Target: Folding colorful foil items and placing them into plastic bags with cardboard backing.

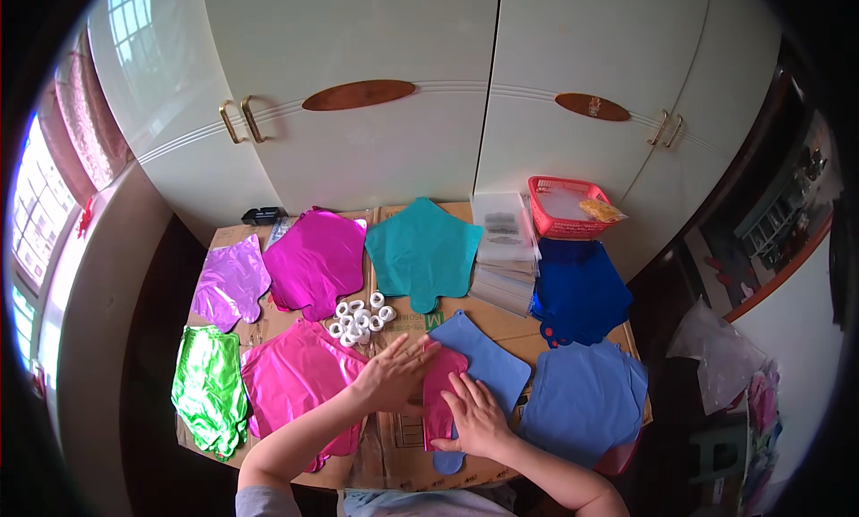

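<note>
Both hands press flat on a folded pink foil balloon [441, 401] at 6 o'clock on the cardboard-covered worktop [501, 324]. Left hand [394, 374] lies palm down, fingers spread and released, on its left edge; right hand [474, 416] lies palm down on its lower right part, fingers extended, nothing clenched. The balloon lies partly over a light blue foil balloon [488, 360]. It looks very light, thin, limp and slippery, likely to crease and easy to puncture; best taken by pinching an edge or the neck tab at the bottom, or slid flat under a palm. Just at 12 o'clock of the left hand sits a cluster of small white ribbon rolls [361, 320]. Magenta foil stack [295, 378] at 8 o'clock, green foil stack [208, 387] at 9, lilac stack [230, 282] at 10, magenta star stack [315, 259] at 11, teal star [422, 251] at 12. Stack of clear flat plastic bags [506, 248] with dark print patches at 1 o'clock, rectangular; red plastic basket [565, 208] behind it holding clear wrap and a yellowish packet. Dark blue star stack [580, 291] at 2, light blue stack [586, 396] at 4. Printed green lettering on the cardboard, near centre. White cabinet doors [376, 87] behind.
</note>
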`<action>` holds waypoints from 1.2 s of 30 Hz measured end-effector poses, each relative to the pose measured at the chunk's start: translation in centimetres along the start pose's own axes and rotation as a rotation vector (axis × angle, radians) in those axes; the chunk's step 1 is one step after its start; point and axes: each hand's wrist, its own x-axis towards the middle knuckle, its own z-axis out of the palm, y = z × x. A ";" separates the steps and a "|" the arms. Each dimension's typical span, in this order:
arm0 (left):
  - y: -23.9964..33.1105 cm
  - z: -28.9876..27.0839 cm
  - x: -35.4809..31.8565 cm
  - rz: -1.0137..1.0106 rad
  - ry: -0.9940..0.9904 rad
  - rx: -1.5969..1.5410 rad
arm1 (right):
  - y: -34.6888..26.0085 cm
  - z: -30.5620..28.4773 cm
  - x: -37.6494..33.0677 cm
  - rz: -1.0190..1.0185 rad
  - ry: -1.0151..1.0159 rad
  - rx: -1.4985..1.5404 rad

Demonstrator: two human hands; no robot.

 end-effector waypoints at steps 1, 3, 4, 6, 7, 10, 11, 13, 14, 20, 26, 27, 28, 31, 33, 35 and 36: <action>0.6 -0.1 -0.4 0.025 -0.020 0.002 | 0.1 0.1 -0.1 0.002 0.006 0.008; 1.6 -0.1 -1.1 0.025 0.007 -0.050 | 0.1 0.2 -0.1 0.002 0.013 0.011; 2.1 -0.1 -1.4 0.024 0.020 -0.077 | 0.2 0.2 -0.1 0.000 0.013 0.007; 2.8 -0.1 -2.0 0.034 0.024 -0.102 | 0.2 0.2 -0.1 0.000 0.009 0.002; 3.1 -0.2 -2.1 0.035 0.018 -0.114 | 0.1 0.1 -0.1 0.003 0.005 0.002; 3.4 0.2 -2.2 0.042 0.014 -0.138 | 0.0 0.0 -0.1 -0.001 -0.010 -0.019; 3.4 0.2 -2.2 0.045 0.002 -0.139 | 0.0 -0.1 -0.1 -0.003 -0.015 -0.029; 3.1 0.0 -1.9 0.044 -0.008 -0.138 | -0.2 -0.1 -0.1 -0.003 -0.029 -0.066; 2.5 0.0 -1.4 0.041 -0.006 -0.138 | -0.2 -0.2 -0.1 -0.001 -0.036 -0.085; 0.1 1.3 0.5 -0.021 0.112 -0.163 | -0.3 -0.2 0.0 -0.030 -0.016 -0.114; 2.3 1.0 -0.1 0.053 0.119 -0.121 | 1.1 -0.4 0.0 -0.063 -0.034 -0.092; 2.7 0.8 -0.3 0.070 0.120 -0.143 | 1.2 -0.5 0.0 -0.082 -0.018 -0.085; 2.9 0.8 -0.5 0.088 0.120 -0.166 | 1.3 -0.6 0.1 -0.100 -0.001 -0.078; 3.3 0.7 -0.7 0.075 0.118 -0.163 | 3.0 -1.3 1.0 -0.029 0.043 -0.001; 3.5 0.2 -0.7 0.061 0.093 -0.128 | 5.3 -1.5 2.4 0.034 0.286 0.006; 3.8 0.1 -0.7 0.047 0.068 -0.127 | 7.1 -2.3 3.3 0.216 0.256 -0.005; 3.8 0.1 -0.7 0.048 0.070 -0.124 | 7.9 -2.5 3.9 0.258 0.244 0.000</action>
